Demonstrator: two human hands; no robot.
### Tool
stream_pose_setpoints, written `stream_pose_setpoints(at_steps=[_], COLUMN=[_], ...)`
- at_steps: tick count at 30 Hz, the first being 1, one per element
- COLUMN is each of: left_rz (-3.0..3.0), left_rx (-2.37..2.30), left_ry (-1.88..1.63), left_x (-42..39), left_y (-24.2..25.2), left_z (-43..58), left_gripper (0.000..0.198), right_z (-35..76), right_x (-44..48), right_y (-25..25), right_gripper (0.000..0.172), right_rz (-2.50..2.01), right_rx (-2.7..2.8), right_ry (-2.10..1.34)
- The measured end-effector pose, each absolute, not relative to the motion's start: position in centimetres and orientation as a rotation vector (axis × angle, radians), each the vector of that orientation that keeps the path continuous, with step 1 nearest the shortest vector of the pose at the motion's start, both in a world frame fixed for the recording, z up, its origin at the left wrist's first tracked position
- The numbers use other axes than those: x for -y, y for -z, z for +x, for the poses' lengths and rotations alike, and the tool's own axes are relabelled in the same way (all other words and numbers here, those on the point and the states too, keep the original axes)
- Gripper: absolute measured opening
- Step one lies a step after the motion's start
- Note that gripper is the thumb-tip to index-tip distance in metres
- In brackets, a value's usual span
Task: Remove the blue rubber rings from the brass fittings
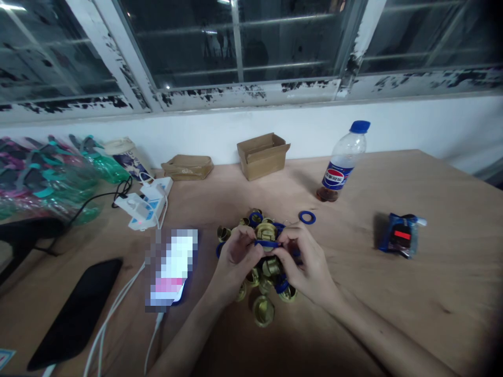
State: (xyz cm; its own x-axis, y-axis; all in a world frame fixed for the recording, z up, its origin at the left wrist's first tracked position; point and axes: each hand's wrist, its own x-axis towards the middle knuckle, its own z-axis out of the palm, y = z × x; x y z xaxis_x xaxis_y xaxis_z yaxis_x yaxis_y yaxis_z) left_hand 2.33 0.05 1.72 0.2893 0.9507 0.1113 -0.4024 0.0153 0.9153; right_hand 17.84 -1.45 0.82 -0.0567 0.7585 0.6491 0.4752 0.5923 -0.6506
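Observation:
Between my two hands is a brass-coloured round fitting (266, 231) with a blue ring (267, 244) around its near end. My left hand (238, 256) is closed, its thumb and fingers pinching the left side. On the right side, my right hand (306, 262) grips with thumb and forefinger at the ring's edge. Beneath and around both hands lies a pile of similar brass fittings, some with blue rings; the hands partly hide it. One loose fitting (263, 311) sits at the pile's near edge. A separate blue ring (307, 217) lies flat just beyond my right hand.
Left of the hands are a lit phone (173, 269), a dark phone (76, 314), white cables and a power strip (151, 204). Two cardboard boxes (263, 157) stand by the wall. A cola bottle (338, 167) and a small blue packet (401, 234) are to the right.

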Motion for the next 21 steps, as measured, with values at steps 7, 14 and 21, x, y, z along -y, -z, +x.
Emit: stream_pose_setpoints(at_steps=[7, 14, 21], left_rz=[0.835, 0.764, 1.044], left_rx=[-0.754, -0.789, -0.818], left_ry=[-1.189, -1.211, -1.374], left_x=[-0.2, -0.8, -1.1], left_y=[-2.4, -2.3, -2.1], left_z=[2.6, 2.3, 1.7], left_gripper=[0.025, 0.029, 0.042], right_z=[18.0, 17.7, 18.5], right_x=[1.5, 1.7, 1.8], right_y=[-0.4, -0.3, -0.8], right_gripper=[0.010, 0.015, 0.020], right_rz=[-0.992, -0.892, -0.867], right_rx=[1.842, 2.009, 1.945], right_ry=[-0.242, -0.125, 0.048])
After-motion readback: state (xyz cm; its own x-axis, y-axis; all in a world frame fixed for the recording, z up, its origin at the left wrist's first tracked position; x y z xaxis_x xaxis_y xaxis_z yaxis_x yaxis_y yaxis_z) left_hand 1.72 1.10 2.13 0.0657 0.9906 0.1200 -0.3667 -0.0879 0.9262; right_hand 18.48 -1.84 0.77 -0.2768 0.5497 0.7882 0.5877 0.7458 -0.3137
